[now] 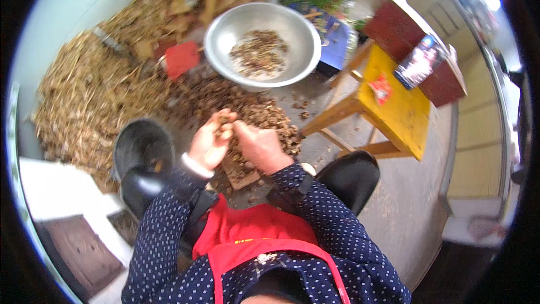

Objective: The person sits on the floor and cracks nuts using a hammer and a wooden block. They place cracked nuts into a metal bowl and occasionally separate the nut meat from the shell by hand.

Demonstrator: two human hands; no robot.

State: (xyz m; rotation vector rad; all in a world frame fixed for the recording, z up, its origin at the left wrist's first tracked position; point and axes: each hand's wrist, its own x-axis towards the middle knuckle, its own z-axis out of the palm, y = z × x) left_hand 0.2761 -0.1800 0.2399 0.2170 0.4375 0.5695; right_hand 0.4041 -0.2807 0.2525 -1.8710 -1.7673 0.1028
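Observation:
Both my hands meet in front of me, above a pile of brown nut shells (225, 98) on the floor. My left hand (207, 145) is closed with its palm turned up, and a small brown nut piece (224, 118) shows between its fingertips. Against those fingertips presses my right hand (261, 147), closed, its back toward me; whatever it pinches is hidden. Under the hands lies a small wooden block (241, 175) with brown bits around it. Beyond the pile, a wide metal basin (216, 42) holds brown and pale nut pieces (260, 53).
A dark bucket (126, 149) stands to the left of my hands, before a heap of straw (90, 107). At the right, a yellow wooden stool (399, 115) carries a dark printed packet (421, 62), a red wrapper (381, 89) and a dark red box (444, 83). My black boots flank the block.

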